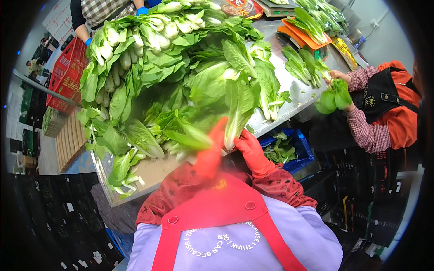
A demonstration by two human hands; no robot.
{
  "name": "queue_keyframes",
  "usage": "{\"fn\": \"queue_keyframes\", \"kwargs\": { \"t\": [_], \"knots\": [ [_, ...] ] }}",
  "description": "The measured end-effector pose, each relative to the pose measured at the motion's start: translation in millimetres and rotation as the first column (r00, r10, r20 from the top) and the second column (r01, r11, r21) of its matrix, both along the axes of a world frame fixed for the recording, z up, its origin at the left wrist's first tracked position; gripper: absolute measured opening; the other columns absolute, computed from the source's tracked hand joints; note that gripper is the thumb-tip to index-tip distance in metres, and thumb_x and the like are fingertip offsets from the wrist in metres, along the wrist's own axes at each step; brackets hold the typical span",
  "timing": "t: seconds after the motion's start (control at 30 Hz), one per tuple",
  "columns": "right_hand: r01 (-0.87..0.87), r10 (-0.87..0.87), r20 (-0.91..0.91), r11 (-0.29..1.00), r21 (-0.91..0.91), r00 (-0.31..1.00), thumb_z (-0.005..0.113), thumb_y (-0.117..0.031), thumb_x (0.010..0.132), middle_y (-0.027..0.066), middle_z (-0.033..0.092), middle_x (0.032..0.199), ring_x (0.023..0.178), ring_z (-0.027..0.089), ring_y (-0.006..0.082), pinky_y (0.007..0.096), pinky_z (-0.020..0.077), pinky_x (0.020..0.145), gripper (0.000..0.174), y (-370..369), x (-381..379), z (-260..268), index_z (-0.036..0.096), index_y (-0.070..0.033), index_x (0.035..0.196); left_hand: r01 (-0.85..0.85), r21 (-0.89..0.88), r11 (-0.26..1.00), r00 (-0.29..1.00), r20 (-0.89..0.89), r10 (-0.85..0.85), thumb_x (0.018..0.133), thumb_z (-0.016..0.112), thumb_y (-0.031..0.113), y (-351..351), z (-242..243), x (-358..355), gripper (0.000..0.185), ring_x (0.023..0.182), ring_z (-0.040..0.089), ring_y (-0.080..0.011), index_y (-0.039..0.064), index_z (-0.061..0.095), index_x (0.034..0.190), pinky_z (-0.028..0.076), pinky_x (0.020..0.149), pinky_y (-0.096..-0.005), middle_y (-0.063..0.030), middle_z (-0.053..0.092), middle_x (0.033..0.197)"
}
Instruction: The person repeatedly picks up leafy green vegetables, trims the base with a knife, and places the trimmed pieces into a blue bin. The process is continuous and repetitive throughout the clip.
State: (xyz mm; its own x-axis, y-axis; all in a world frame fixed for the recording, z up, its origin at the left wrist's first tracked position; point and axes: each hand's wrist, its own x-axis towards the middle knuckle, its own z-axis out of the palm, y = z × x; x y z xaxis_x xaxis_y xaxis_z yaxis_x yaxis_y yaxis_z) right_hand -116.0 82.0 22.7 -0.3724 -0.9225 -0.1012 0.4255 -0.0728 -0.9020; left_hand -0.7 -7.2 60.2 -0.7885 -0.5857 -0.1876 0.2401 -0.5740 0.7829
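Observation:
My right hand (252, 152), in a red rubber glove, grips the white base of an upright leafy green head (237, 108) at the table's near edge. Beside it, my left hand (210, 152), gloved alike, is blurred. A blurred loose leaf (190, 135) lies against its fingers; whether the hand holds it I cannot tell. Beyond both hands rises a large heap of leafy greens (162, 67), with white-stemmed bok choy stacked at its far and left sides. Cut leaf pieces (127, 169) lie at the near left corner.
Under the table's edge stands a blue-lined bin (303, 145) of leaves. At right a co-worker's hands (340, 78) hold greens near an orange scale (305, 34). Another co-worker with blue gloves (142, 11) stands across the metal table (288, 108). Red crates (67, 74) stand at left.

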Motion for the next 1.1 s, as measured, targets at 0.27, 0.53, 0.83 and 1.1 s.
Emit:
{"fn": "queue_keyframes", "kwargs": {
  "t": [0.27, 0.53, 0.83, 1.1],
  "knots": [
    [0.196, -0.177, -0.461, 0.981, -0.007, 0.869, 0.051, -0.015, 0.088, 0.0170, 0.057, 0.091, 0.079, 0.055, 0.0302, 0.0346, 0.0459, 0.071, 0.022, 4, 8, -4, 0.059, 0.000, 0.101, 0.011, 0.079, 0.997, 1.000, 0.028, -0.013, 0.096, 0.049, 0.014, -3, 5, 1, 0.053, 0.120, 0.050, -0.0188, 0.002, 0.030, 0.144, 0.040, 0.100, -0.0303, -0.0107, 0.047, 0.137],
    [0.018, -0.089, -0.886, 0.996, -0.091, 0.456, 0.061, -0.006, 0.078, 0.0154, 0.059, 0.082, 0.072, 0.057, 0.0342, 0.0377, 0.0460, 0.063, 0.043, 2, 12, 48, 0.057, -0.002, 0.120, 0.027, 0.122, 0.992, 1.000, -0.002, -0.027, 0.089, 0.064, 0.011, -3, -23, 0, 0.064, 0.123, 0.046, -0.0225, 0.002, 0.030, 0.142, 0.036, 0.105, -0.0363, -0.0150, 0.046, 0.135],
    [0.649, -0.050, -0.997, 0.757, -0.072, -0.052, 0.071, -0.019, 0.078, 0.0140, 0.063, 0.078, 0.066, 0.062, 0.0282, 0.0398, 0.0484, 0.060, 0.023, 10, -82, -6, 0.067, -0.003, 0.094, -0.045, 0.262, 0.964, 0.992, -0.102, 0.074, 0.091, 0.062, 0.022, -12, 2, 9, 0.062, 0.103, 0.058, -0.0242, 0.001, 0.030, 0.139, 0.054, 0.079, -0.0399, -0.0135, 0.058, 0.114],
    [0.748, 0.250, -0.960, 0.659, 0.073, -0.126, 0.074, -0.029, 0.074, 0.0131, 0.063, 0.080, 0.071, 0.061, 0.0298, 0.0423, 0.0472, 0.064, 0.029, 2, -124, -49, 0.067, -0.006, 0.090, -0.012, 0.269, 0.963, 0.997, -0.068, 0.032, 0.091, 0.061, 0.018, -15, -10, 16, 0.061, 0.079, 0.052, -0.0169, 0.001, 0.031, 0.141, 0.044, 0.067, -0.0316, -0.0050, 0.055, 0.088]
  ]
}}
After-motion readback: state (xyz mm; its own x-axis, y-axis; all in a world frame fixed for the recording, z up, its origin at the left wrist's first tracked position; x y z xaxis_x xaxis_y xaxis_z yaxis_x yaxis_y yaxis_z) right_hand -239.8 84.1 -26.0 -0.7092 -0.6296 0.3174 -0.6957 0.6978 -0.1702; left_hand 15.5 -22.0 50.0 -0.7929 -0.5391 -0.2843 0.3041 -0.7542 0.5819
